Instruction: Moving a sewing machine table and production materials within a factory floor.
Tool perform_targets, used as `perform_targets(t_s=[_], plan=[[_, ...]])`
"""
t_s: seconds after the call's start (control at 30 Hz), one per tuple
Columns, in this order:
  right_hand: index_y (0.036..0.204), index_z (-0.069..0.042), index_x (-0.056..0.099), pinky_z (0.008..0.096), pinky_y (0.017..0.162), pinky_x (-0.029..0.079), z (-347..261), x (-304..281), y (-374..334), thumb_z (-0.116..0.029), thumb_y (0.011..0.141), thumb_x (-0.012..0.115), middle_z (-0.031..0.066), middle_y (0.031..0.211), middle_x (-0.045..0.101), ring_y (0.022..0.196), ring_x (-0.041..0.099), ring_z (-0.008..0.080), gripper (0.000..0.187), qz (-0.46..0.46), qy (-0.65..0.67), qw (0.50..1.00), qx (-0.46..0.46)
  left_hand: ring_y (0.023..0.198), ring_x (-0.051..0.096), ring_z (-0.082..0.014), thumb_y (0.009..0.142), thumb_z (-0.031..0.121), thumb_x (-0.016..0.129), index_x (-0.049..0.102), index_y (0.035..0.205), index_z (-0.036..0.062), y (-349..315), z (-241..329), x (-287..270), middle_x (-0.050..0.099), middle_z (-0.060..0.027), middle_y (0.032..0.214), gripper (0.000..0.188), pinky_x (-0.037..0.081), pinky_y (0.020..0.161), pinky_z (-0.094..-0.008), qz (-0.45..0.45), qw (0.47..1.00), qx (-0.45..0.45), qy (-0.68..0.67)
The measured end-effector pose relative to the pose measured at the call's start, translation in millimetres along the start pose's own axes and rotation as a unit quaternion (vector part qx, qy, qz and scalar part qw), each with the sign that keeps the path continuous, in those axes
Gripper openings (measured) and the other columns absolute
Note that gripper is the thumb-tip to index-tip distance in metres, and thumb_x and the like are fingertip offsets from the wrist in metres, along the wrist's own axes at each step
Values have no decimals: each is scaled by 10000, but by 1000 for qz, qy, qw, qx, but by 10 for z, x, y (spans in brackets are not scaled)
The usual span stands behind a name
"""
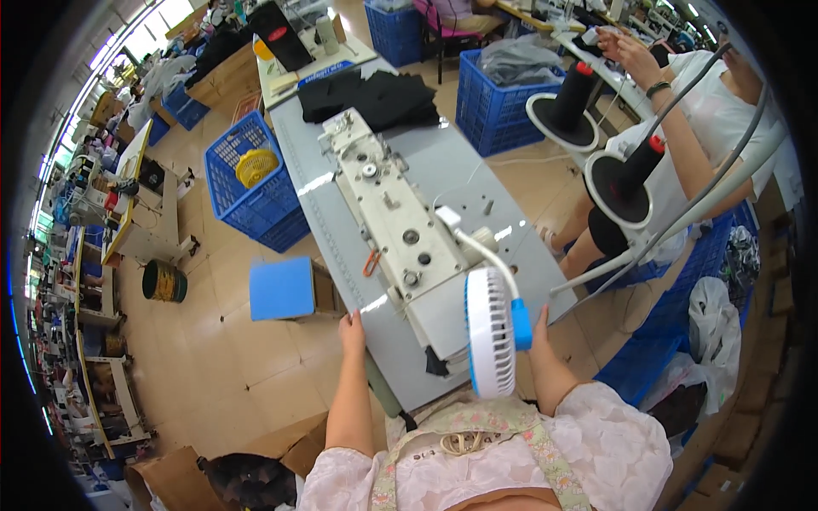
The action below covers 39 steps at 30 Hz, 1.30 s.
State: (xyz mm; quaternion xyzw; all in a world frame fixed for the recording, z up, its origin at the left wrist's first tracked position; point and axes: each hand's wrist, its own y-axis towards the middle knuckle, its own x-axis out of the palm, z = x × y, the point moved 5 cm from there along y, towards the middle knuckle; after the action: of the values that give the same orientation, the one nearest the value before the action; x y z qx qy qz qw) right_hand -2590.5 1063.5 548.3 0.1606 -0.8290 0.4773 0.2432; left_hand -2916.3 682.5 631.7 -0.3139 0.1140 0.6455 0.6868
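Note:
A pale sewing machine point(400, 230) is mounted on a grey sewing table point(503, 200). My left hand point(351, 334) is closed on the table's left edge, near me, with the thumb up and the other fingers mostly out of sight. At the near right edge, my right hand point(540, 334) also grips the table. It is partly covered by a white and blue fan point(491, 334) on a bent stalk. Black cloth point(371, 98) lies at the table's far end. An orange clip-shaped piece point(371, 262) rests beside the machine's left side.
Left of the table stand a blue stool point(281, 289) and a blue crate point(243, 200). Another blue crate point(490, 111) is beyond it. Black thread cones point(626, 183) stand on the right, close to a co-worker point(682, 128). An open cardboard box point(183, 477) sits at lower left.

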Motion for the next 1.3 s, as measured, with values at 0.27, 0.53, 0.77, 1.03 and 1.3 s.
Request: perform_targets(t_s=[0.27,0.53,0.77,1.03,1.3], plan=[[1283,-87,365,386,963,333,-38,362,-469,-611,807,402,83,1278,427,1157,412,275,709,56,3,998,-16,945,559,-318,816,552,438,558,1015,-75,595,-37,82,574,-246,996,669,425,806,-393,-80,992,-67,67],[1223,-11,423,369,909,384,135,-277,26,-606,771,480,113,1192,498,1060,490,265,750,37,63,997,-14,980,527,-338,820,367,528,491,1061,-111,677,340,-1,548,-223,1033,536,408,834,-374,30,991,1,131],[1188,17,449,361,889,398,159,-146,-115,-605,757,505,121,1159,518,1034,505,259,759,164,22,981,-99,907,525,-253,766,6,545,560,940,-7,-561,3547,-567,560,-131,941,175,416,769,-309,16,827,555,-85],[1147,49,479,351,866,413,-118,66,-229,-603,740,533,131,1122,540,1003,523,253,771,240,-63,957,-147,876,562,-259,668,88,599,607,870,74,-1249,3996,997,601,-74,888,203,451,737,-356,-411,556,655,303],[1067,75,522,325,797,446,-223,238,-573,-595,699,594,128,1043,569,924,553,226,768,358,-128,918,-110,682,582,-295,698,174,572,543,796,73,-1320,3858,1093,580,-96,720,143,453,588,-399,-420,525,622,401]])
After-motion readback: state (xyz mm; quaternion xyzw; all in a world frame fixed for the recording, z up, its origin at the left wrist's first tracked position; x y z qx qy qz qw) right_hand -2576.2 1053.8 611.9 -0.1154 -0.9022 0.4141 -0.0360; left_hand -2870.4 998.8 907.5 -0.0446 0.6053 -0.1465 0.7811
